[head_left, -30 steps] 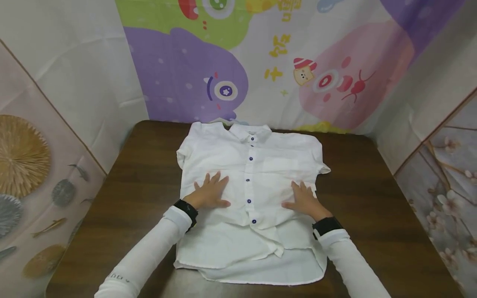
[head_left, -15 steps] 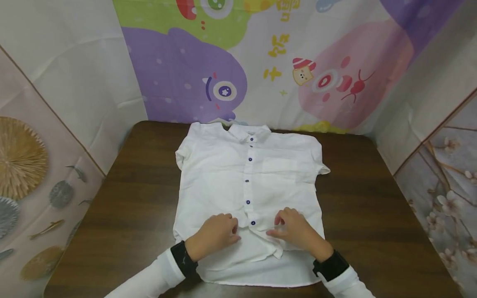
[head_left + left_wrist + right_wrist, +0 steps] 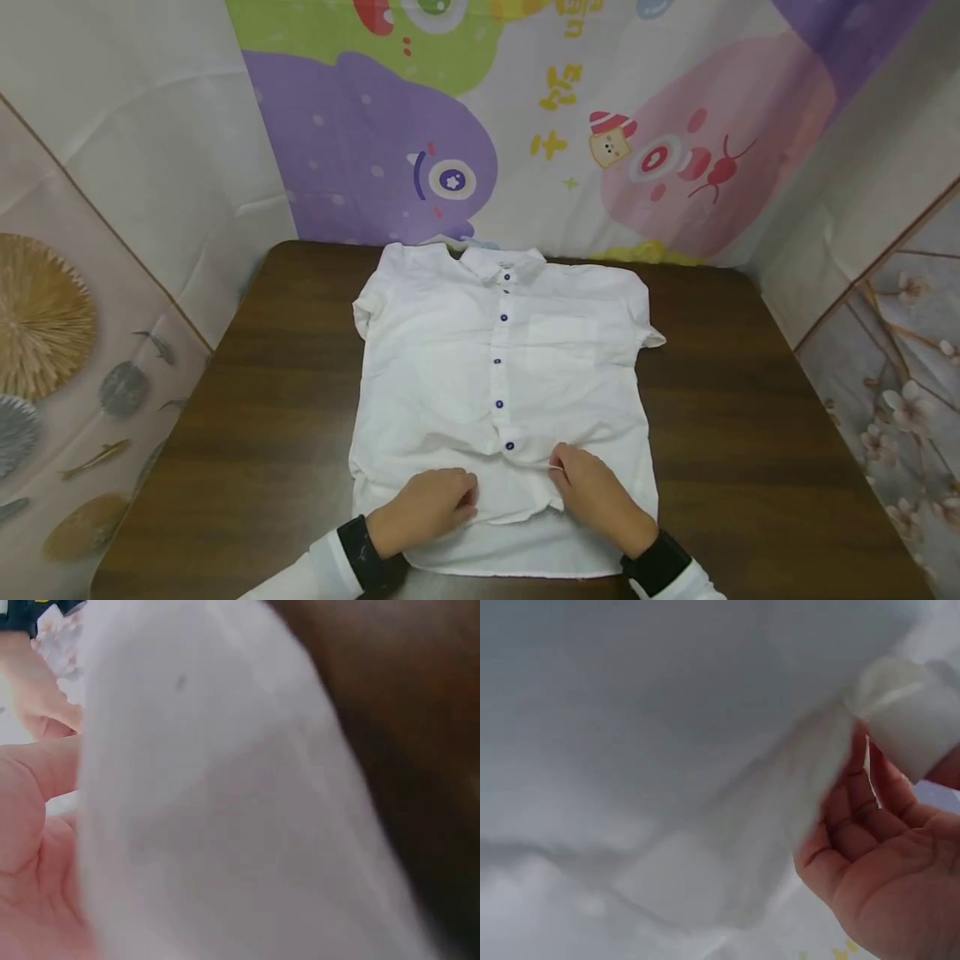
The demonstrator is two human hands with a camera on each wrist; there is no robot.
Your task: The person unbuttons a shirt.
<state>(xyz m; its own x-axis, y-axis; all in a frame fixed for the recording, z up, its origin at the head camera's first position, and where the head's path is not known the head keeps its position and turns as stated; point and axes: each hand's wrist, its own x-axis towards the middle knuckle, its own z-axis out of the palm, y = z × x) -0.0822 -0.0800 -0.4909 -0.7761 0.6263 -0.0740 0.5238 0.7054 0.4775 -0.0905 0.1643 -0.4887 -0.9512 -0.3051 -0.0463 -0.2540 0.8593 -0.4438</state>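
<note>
A white short-sleeved button-up shirt (image 3: 435, 367) lies front side up, collar at the far end, with several dark blue buttons down its placket. Over its lower left front, my left hand (image 3: 423, 510) has its fingers curled on the cloth by the front hem. In the left wrist view, the white cloth (image 3: 217, 802) covers most of those fingers. My right hand (image 3: 600, 500) pinches the front edge just below the bottom button (image 3: 510, 446). Thumb and fingertips meet at the cloth in the right wrist view, where the right hand (image 3: 885, 862) shows its palm.
The shirt is spread on a dark brown wooden table (image 3: 735, 417) with rounded corners. Behind it hangs a cartoon-print cloth (image 3: 375, 142). Patterned panels stand along both sides. The shirt's longer back hem (image 3: 517, 558) shows below the front hem.
Both hands have come down from lying flat on the shirt's middle to its lower front, and their fingers have curled onto the cloth. Folds have formed across the lower front.
</note>
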